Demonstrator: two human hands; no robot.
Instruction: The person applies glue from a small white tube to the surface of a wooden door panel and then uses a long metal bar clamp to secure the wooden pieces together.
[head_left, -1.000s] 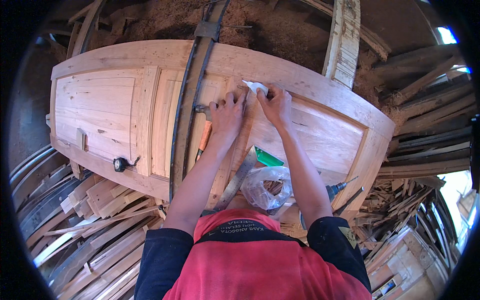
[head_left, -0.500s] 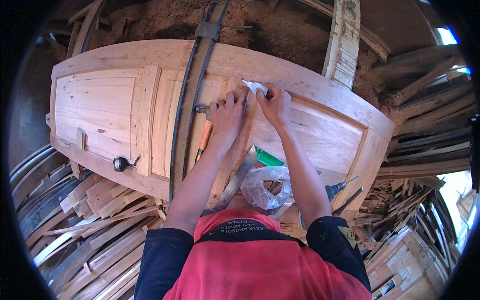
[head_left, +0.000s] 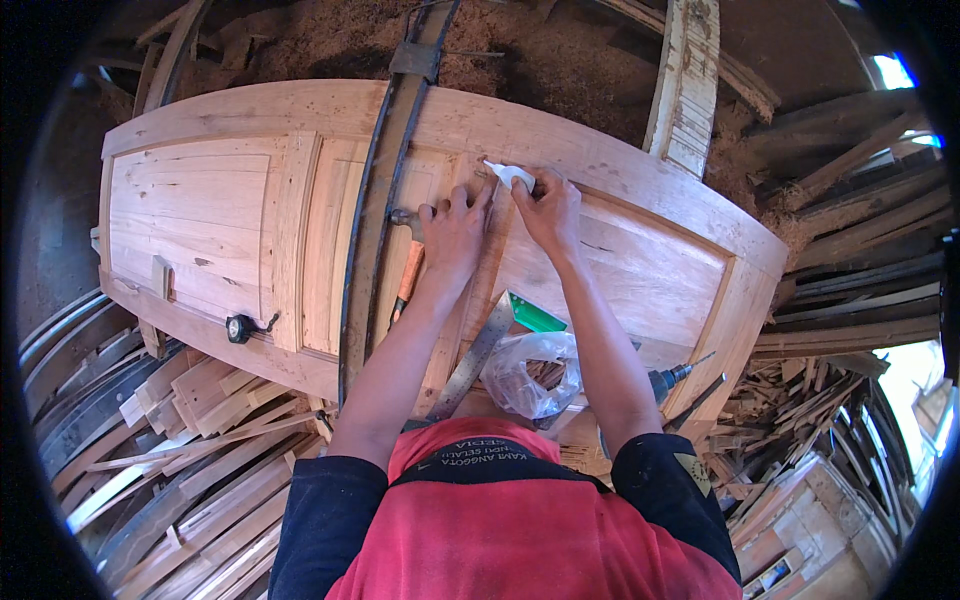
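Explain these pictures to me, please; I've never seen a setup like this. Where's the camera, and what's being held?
There is no machine here: these are a person's bare hands, seen by a wide fisheye camera on their head, looking down. That lens bends straight edges. The right hand holds a small white bottle, its nozzle pointing left. The left hand rests on a panelled wooden piece, like a door. A long metal bar crosses it. Also on it are a hammer, a tape measure, a green-handled square and a clear plastic bag.
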